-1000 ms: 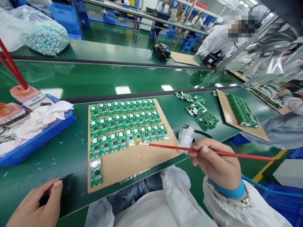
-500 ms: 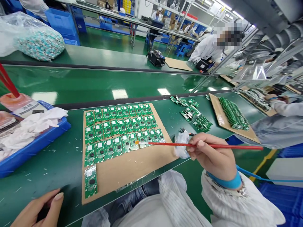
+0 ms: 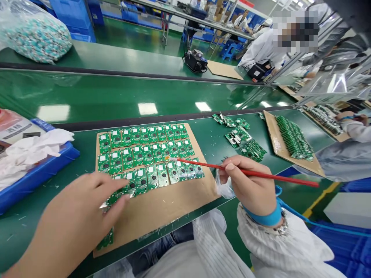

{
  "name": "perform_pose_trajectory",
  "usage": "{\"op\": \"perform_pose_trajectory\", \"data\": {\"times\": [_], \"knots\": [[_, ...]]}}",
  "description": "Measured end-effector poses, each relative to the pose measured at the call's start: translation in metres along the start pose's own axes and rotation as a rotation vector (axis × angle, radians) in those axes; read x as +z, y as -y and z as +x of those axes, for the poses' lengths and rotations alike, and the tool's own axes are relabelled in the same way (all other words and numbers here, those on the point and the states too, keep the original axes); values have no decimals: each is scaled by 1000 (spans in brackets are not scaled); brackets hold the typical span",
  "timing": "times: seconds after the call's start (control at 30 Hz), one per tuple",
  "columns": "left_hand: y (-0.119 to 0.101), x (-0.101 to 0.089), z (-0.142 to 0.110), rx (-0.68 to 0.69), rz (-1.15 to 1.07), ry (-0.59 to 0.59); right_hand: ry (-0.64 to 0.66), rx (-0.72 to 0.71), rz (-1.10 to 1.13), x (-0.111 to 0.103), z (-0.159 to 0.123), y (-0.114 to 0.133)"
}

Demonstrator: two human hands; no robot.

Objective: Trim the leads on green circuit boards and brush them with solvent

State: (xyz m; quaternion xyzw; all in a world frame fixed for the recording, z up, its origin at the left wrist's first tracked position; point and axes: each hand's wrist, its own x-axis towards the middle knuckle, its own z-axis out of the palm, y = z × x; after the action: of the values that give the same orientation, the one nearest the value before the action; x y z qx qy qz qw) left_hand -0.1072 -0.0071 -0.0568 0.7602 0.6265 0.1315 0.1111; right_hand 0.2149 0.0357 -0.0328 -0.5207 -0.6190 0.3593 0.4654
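A brown cardboard sheet lies on the green bench and carries three rows of small green circuit boards. My right hand grips a long red brush; its bristle tip rests over the boards near the middle row. A crumpled clear plastic bag sits under that hand. My left hand reaches over the sheet's left part, and its fingertips pinch the edge of a circuit board in the lowest row. Another board peeks out below the hand.
A blue tray with white cloths stands at the left. Loose boards and a second cardboard sheet of boards lie at the right. Beyond runs a green conveyor. Another person's sleeve is at the right.
My left hand has come up from the bench's near edge onto the cardboard sheet and taken hold of a board. The brush tip has moved up a row.
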Motion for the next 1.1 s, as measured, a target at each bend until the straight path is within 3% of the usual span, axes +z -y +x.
{"op": "perform_pose_trajectory", "data": {"times": [0.07,0.17,0.3,0.53,1.1], "knots": [[-20,0,46,126,169,-1,4,-2,-7,4,1,-1],[-36,11,100,191,328,130,-7,-1,-6,6,3,-5],[-38,25,132,204,412,242,-44,30,41,4,6,-12],[-35,37,141,178,404,358,-42,74,69,8,9,-19],[-36,41,147,171,416,386,62,-56,-182,37,20,-12]]}}
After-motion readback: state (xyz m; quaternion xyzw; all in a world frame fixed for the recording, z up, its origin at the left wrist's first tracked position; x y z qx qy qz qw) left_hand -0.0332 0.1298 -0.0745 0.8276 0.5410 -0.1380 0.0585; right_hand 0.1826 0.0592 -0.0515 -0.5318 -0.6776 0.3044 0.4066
